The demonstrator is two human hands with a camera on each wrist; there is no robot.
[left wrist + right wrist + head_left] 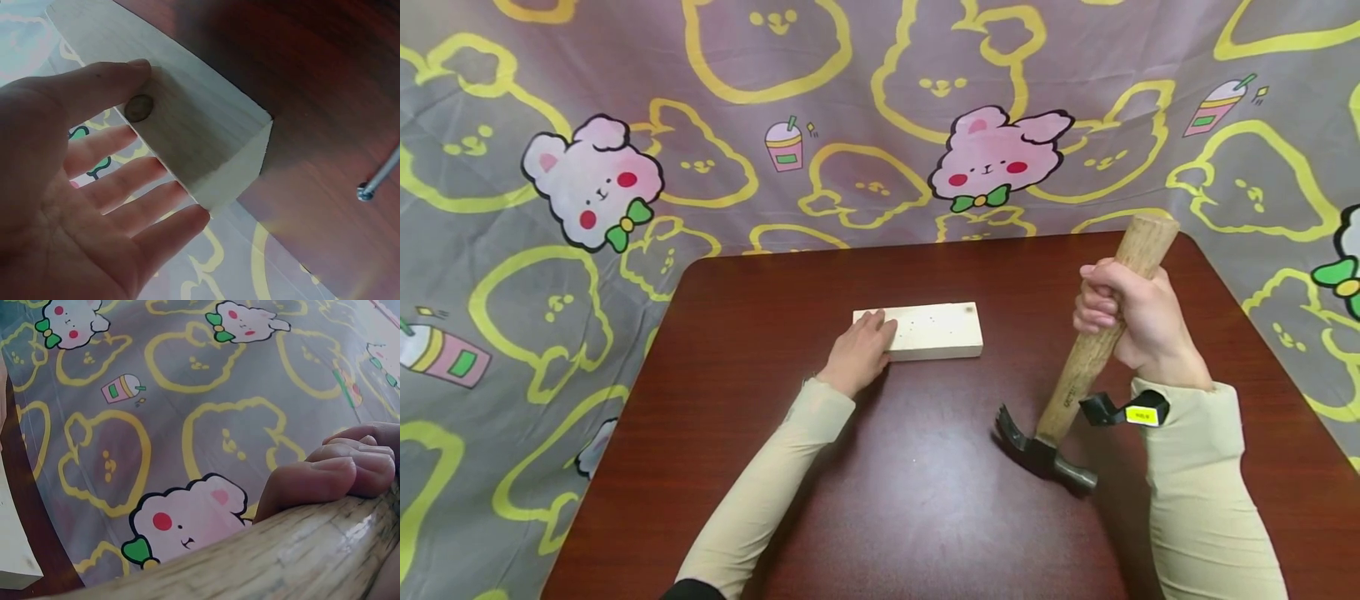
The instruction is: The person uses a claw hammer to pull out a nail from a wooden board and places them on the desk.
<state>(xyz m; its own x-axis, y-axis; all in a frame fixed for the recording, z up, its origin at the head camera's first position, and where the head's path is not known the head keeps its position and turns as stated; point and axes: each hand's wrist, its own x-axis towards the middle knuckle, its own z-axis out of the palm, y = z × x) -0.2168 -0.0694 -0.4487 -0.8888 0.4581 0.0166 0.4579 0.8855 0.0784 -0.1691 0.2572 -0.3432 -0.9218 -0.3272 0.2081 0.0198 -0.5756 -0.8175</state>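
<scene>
A pale wooden block (936, 331) lies on the table, with a few small dark marks on its top face. My left hand (859, 348) grips its left end; in the left wrist view the thumb (119, 81) presses one face beside a dark knot, and the fingers lie along the opposite edge. On the right, a claw hammer (1078, 379) hangs head down above the table, its claw turned left. My right hand (1138, 321) holds the hammer by its wooden handle near the upper end. The right wrist view shows curled fingers (337, 465) around the handle.
The dark red-brown table (737, 350) has a patterned cloth (865, 108) hanging behind it and at its sides. A thin metal rod with a small wider end (369, 190) shows at the left wrist view's right edge. A black strap (1120, 411) is on the right wrist.
</scene>
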